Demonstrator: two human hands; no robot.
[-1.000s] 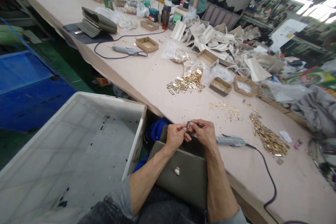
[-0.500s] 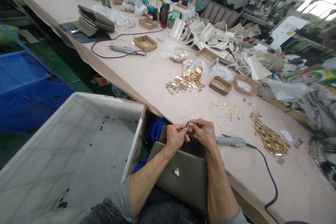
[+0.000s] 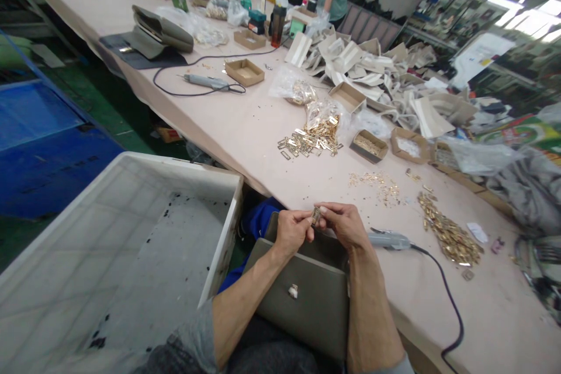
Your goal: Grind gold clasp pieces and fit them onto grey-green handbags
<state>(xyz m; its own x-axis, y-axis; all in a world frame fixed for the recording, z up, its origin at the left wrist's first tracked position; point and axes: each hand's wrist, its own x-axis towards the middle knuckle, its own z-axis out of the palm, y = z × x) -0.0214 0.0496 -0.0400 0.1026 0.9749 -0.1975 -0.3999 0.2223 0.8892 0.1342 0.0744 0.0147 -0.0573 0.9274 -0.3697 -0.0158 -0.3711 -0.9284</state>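
Going by the clock with my fingertips at the centre and 12 pointing away from me: got a small metal piece [image 3: 316,215] pinched right at the middle. My left hand [image 3: 291,232] has it from the 9 o'clock side, thumb and finger pressed together with basically no gap, and my right hand [image 3: 347,225] is pinching from the 3 o'clock side, just as tight. The other fingers are curled in.

Progress-wise, one metal fitting [image 3: 293,291] is sitting on the front panel of the olive-grey bag [image 3: 313,310], so I'd call that bit done. The piece in my fingers isn't on the bag, so I'd say that part isn't finished. What else is left, honestly can't tell. The screwdriver [image 3: 390,239] is lying on the bench [image 3: 245,128] at 3 o'clock, just past my right wrist, nobody holding it.

The bag's at 6 o'clock, apparently on my lap. Its long axis runs roughly from half past 9 to half past 3, with the fitting side facing up at me. The little piece looks stood on end, long axis about 1 to 7, but it's tiny and half covered, so no clue which face is which.

Loose gold parts [image 3: 451,234] are further out at 3.
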